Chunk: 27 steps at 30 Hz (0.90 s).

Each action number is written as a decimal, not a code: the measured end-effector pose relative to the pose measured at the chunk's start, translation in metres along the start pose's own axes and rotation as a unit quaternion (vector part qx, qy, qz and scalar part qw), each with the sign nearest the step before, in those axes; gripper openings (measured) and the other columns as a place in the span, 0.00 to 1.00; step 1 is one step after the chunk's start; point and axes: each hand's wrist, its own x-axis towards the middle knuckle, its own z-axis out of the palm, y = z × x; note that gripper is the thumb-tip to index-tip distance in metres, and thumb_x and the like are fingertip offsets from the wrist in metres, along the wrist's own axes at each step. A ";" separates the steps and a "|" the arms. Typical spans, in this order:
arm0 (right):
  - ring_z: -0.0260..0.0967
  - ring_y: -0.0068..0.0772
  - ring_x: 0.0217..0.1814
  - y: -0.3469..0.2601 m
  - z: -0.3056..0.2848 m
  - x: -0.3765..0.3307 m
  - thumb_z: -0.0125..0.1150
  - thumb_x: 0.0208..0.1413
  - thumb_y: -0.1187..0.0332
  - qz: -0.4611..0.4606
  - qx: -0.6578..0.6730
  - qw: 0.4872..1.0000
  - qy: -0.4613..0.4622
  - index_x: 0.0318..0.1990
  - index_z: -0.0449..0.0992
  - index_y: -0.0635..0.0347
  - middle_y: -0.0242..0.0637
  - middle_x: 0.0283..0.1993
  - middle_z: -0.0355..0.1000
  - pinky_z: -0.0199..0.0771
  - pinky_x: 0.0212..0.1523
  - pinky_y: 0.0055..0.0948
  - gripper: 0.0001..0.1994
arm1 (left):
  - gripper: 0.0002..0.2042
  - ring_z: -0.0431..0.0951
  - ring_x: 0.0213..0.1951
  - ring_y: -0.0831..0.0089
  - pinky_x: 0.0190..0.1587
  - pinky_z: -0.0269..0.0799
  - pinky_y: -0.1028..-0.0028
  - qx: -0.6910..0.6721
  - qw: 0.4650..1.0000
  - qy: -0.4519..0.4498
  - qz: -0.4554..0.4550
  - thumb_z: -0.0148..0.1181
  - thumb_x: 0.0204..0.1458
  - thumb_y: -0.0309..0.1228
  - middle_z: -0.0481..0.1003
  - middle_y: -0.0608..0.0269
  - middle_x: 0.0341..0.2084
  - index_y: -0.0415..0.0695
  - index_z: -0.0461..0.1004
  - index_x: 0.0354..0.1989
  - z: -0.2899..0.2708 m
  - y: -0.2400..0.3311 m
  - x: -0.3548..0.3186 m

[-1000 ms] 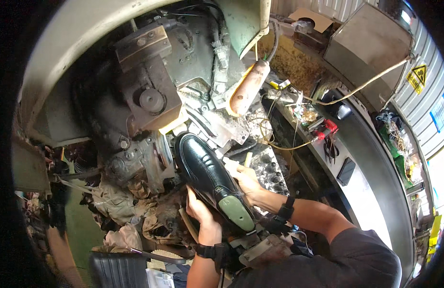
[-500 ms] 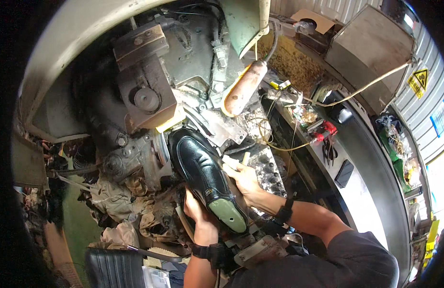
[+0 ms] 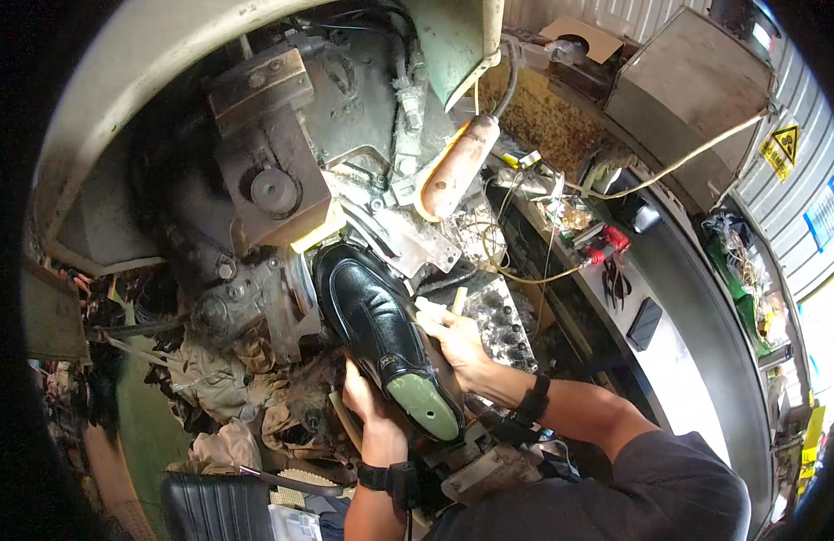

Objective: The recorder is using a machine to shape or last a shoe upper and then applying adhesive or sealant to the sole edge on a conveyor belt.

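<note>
A glossy black leather shoe sits on a pale green shoe last, whose flat top with a small hole shows at the heel end. Its toe points away from me and rests against the machine, just under a dark metal block. My left hand is closed around the left side near the heel, its fingers partly hidden beneath. On the opposite side, my right hand grips the shoe's edge, with pale coverings on some fingertips. The shoe's underside is hidden.
A lit work lamp hangs right of the metal block. Farther right, a bench holds a red tool, black-handled pliers and a phone. Crumpled cloths lie to the left, above a black seat.
The shoe has turned very slightly between my hands, its heel label shifting a little left. Both hands keep nearly the same place and hold.
</note>
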 end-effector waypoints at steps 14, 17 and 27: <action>0.73 0.22 0.41 0.014 -0.009 0.024 0.62 0.59 0.69 -0.016 0.030 0.999 -0.022 0.50 0.77 0.63 0.32 0.45 0.77 0.75 0.40 0.23 0.14 | 0.22 0.81 0.35 0.63 0.41 0.78 0.65 0.036 0.996 0.018 0.075 0.46 0.64 0.46 0.80 0.57 0.40 0.39 0.78 0.46 0.001 -0.009 0.006; 0.73 0.22 0.40 0.009 -0.004 0.024 0.62 0.59 0.69 -0.019 0.020 0.999 -0.031 0.50 0.77 0.62 0.31 0.44 0.77 0.75 0.40 0.22 0.13 | 0.22 0.81 0.36 0.63 0.42 0.78 0.65 0.080 0.986 0.066 0.127 0.47 0.65 0.47 0.79 0.57 0.42 0.38 0.76 0.48 0.010 -0.012 0.002; 0.73 0.22 0.44 -0.002 0.001 0.018 0.60 0.62 0.64 0.052 0.040 0.996 -0.066 0.52 0.75 0.61 0.31 0.47 0.76 0.74 0.46 0.23 0.15 | 0.21 0.81 0.35 0.64 0.41 0.79 0.67 0.044 0.996 0.025 0.070 0.50 0.62 0.47 0.80 0.58 0.39 0.40 0.77 0.47 0.003 -0.003 0.010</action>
